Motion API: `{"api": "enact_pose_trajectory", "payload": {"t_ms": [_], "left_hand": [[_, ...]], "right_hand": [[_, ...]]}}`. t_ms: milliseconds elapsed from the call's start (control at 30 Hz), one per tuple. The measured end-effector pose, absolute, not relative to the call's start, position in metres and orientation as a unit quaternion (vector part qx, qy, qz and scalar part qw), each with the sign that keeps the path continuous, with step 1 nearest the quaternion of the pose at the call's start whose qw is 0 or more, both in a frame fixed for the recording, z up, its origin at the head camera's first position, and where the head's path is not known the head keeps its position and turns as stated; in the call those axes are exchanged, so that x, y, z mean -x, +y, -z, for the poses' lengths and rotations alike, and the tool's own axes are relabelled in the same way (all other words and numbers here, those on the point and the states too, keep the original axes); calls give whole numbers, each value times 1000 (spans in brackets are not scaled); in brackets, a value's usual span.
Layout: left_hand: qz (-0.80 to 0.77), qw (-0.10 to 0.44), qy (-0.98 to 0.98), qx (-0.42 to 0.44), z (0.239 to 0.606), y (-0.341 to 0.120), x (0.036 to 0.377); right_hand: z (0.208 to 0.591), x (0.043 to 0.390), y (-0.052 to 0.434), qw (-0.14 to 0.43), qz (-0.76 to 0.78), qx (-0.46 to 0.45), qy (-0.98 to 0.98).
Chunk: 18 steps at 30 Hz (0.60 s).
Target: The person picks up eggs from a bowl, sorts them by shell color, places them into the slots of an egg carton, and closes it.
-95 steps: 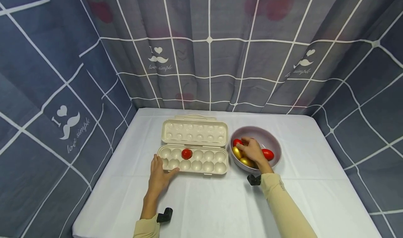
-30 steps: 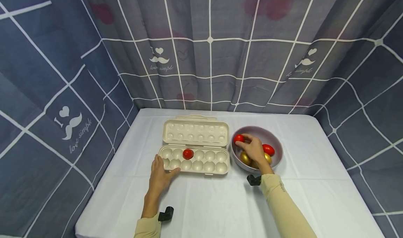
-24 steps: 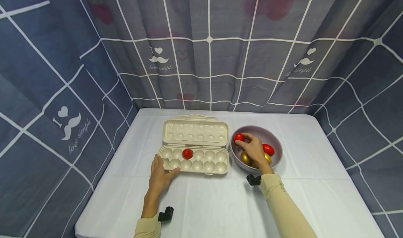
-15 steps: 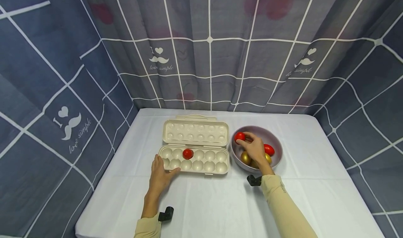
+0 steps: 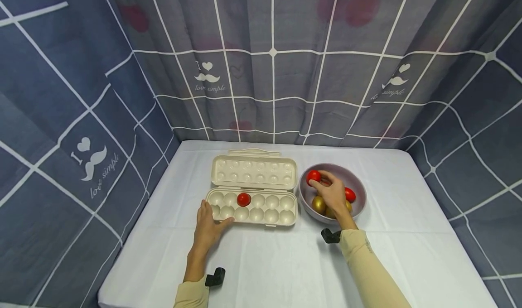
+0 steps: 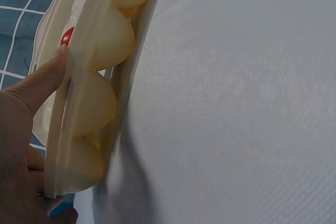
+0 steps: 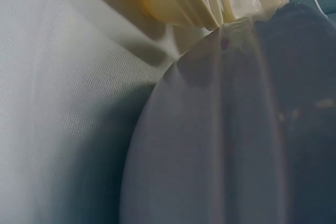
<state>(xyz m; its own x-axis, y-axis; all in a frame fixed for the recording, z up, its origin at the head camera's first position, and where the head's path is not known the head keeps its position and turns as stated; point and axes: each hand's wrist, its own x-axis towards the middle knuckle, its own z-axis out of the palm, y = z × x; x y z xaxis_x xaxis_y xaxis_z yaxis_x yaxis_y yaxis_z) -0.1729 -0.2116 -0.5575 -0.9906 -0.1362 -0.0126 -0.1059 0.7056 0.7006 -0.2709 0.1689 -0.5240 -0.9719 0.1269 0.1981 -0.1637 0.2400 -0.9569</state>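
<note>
R hand (image 5: 332, 192): pinches red egg (image 5: 313, 176) over bowl (image 5: 359, 199).
L hand (image 5: 208, 226): flat, steadies egg tray (image 5: 261, 215).
Risk: loose pinch, egg may drop.

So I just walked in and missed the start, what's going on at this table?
A person is handling eggs with both hands. The right hand pinches a red egg above the grey bowl, which holds another red egg and gold ones. The left hand rests on the near left corner of the open egg carton, thumb on its rim. One red egg already sits in the carton's back row.
</note>
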Motion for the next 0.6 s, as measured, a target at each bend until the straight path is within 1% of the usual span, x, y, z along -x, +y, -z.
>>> {"api": "enact_pose_trajectory", "payload": {"t_ms": [167, 400, 600], "left_hand": [[381, 19, -922, -67, 557, -211, 173], [384, 23, -921, -66, 558, -211, 173], [384, 30, -921, -65, 560, -211, 173]], "right_hand": [[522, 268, 166, 126, -624, -15, -771], [518, 266, 159, 112, -637, -23, -762], [495, 251, 147, 109, -646, -56, -754]]}}
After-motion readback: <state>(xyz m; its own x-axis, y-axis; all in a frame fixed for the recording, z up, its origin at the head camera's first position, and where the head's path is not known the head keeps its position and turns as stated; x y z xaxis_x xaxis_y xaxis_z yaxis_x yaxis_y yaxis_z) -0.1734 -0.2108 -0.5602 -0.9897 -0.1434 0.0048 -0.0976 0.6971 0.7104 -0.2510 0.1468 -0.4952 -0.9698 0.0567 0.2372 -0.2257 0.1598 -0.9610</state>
